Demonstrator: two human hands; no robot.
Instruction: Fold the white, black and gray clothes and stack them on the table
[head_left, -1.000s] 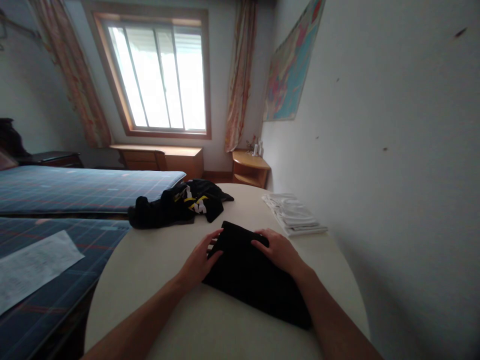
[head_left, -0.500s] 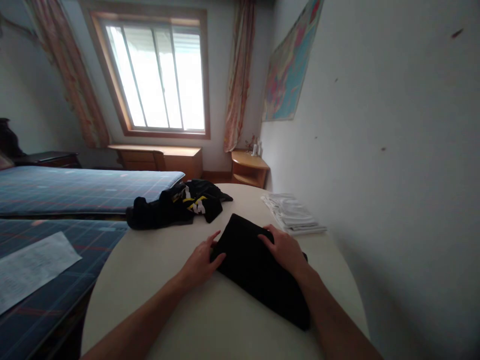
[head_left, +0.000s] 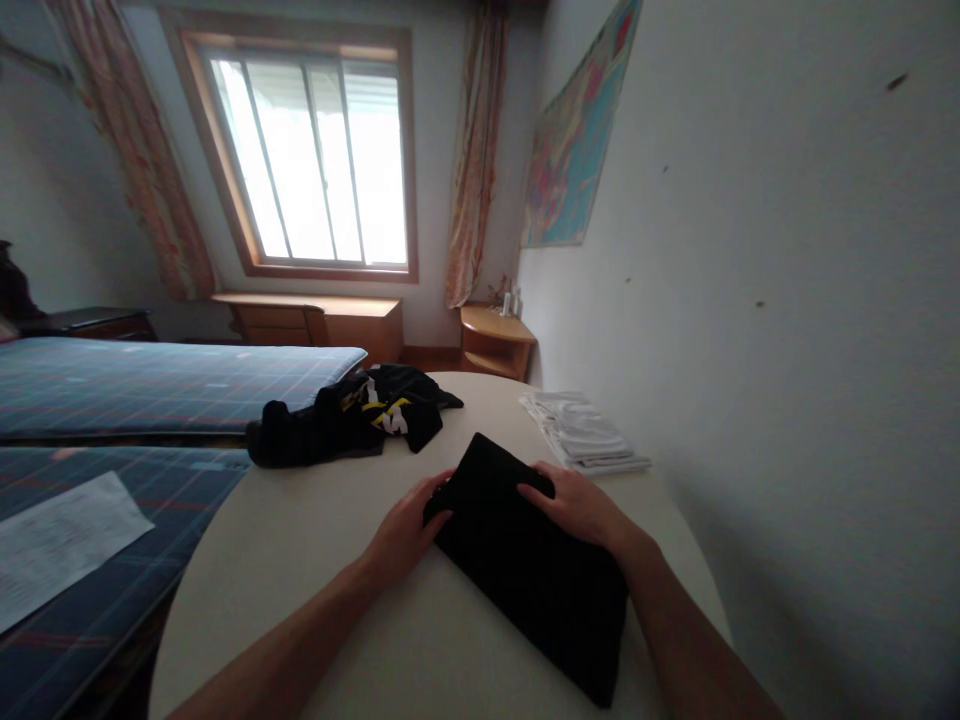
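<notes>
My left hand (head_left: 405, 525) pinched the left edge of a black folded cloth (head_left: 525, 570); my right hand (head_left: 585, 505) gripped its far-right side. It lay mid-table, one corner towards the near edge of the round table (head_left: 420, 640). Uneven pulling could have slid its layers apart, I judged: matte, soft, slab-like. Creased white fabric (head_left: 581, 425) sat by the right edge, crumpled black clothes (head_left: 390, 410) far left.

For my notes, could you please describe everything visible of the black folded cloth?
The black folded cloth looks like soft, plain fabric, in a flat, roughly rectangular bundle; no print shows. It lies slanted on the pale table, its near end toward the picture's lower right. The left hand touches its left edge, the right hand its right edge, both thumbs on top.
</notes>
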